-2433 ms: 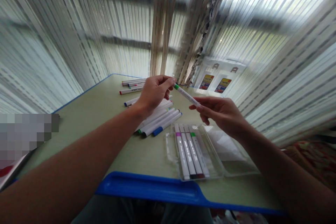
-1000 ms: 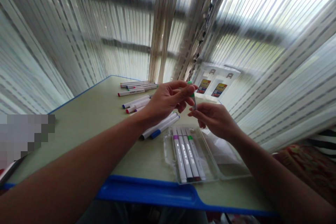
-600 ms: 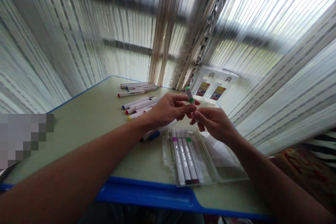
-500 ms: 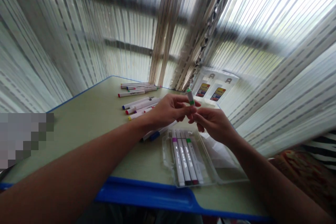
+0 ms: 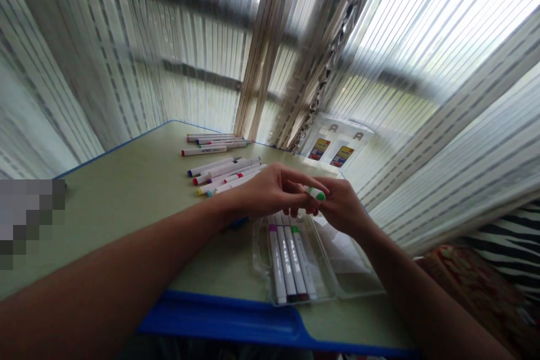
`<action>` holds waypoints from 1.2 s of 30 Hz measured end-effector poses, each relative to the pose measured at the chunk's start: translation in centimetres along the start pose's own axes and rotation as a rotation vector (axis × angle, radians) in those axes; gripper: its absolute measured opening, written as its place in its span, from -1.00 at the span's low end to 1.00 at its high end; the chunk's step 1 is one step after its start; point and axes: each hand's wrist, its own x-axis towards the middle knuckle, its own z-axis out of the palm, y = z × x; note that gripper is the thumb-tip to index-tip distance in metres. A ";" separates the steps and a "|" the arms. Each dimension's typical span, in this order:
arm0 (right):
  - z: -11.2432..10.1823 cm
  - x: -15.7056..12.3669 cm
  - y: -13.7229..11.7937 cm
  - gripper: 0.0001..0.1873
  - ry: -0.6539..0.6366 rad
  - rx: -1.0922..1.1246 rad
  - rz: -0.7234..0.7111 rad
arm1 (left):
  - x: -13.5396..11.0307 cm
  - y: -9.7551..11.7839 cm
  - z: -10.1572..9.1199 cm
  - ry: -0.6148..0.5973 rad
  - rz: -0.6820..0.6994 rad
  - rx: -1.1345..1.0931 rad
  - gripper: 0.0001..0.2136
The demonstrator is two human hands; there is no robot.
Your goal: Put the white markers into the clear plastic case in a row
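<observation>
Marker case (image 5: pixel 262 252) is lying open on the green desk (image 5: pixel 139 197), while both hands, left hand (image 5: pixel 270 194) and right hand (image 5: pixel 343 211), are pinching the green-capped marker (image 5: pixel 315 193) above it, best lowered level beside its neighbours.

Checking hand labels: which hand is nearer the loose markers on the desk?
Left. The left hand sits just beside the loose markers; the right hand is farther, over the clear case.
</observation>
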 end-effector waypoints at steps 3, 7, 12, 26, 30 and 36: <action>0.0 0.0 -0.2 -0.63 0.006 -0.011 -0.001 | 0.0 0.0 0.0 0.002 0.000 0.002 -0.67; 0.1 0.0 -0.5 -0.64 0.015 -0.011 -0.015 | 0.0 0.0 -0.1 -0.006 -0.003 -0.010 -0.68; 0.1 0.0 -0.4 -0.64 0.000 -0.012 -0.011 | 0.0 0.1 0.0 -0.004 -0.002 -0.007 -0.69; 0.1 0.0 -0.8 -0.67 0.014 -0.012 -0.017 | -0.1 0.1 0.0 0.000 0.004 -0.011 -0.70; 0.2 0.0 -0.9 -0.66 0.012 -0.008 -0.008 | -0.1 0.0 -0.1 -0.011 0.005 -0.013 -0.70; 0.2 -0.1 -1.0 -0.68 0.000 -0.028 -0.008 | -0.1 0.0 -0.1 -0.010 0.002 -0.010 -0.70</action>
